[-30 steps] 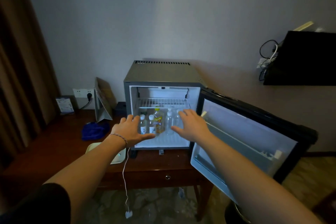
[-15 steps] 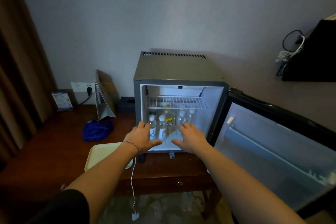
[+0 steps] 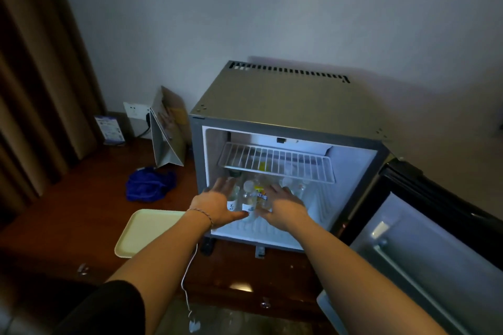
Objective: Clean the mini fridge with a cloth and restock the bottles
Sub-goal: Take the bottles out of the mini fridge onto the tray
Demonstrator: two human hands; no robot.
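The grey mini fridge (image 3: 285, 100) stands on a dark wooden desk with its door (image 3: 424, 247) swung open to the right. Several bottles (image 3: 251, 198) stand under the white wire shelf (image 3: 275, 160), one with a yellow label. My left hand (image 3: 217, 202) and my right hand (image 3: 283, 204) reach into the lower compartment, fingers spread, on either side of the bottles. Whether either hand grips a bottle is unclear. A crumpled blue cloth (image 3: 149, 185) lies on the desk left of the fridge.
A pale green tray (image 3: 144, 231) sits at the desk's front, left of the fridge. A folded card stand (image 3: 166, 139), a wall socket (image 3: 134, 110) and a small leaflet holder (image 3: 109, 130) are at the back left. Curtains hang at far left.
The view has moved closer and tilted down. Both hands have gone deeper into the fridge, from its front edge to beside the bottles.
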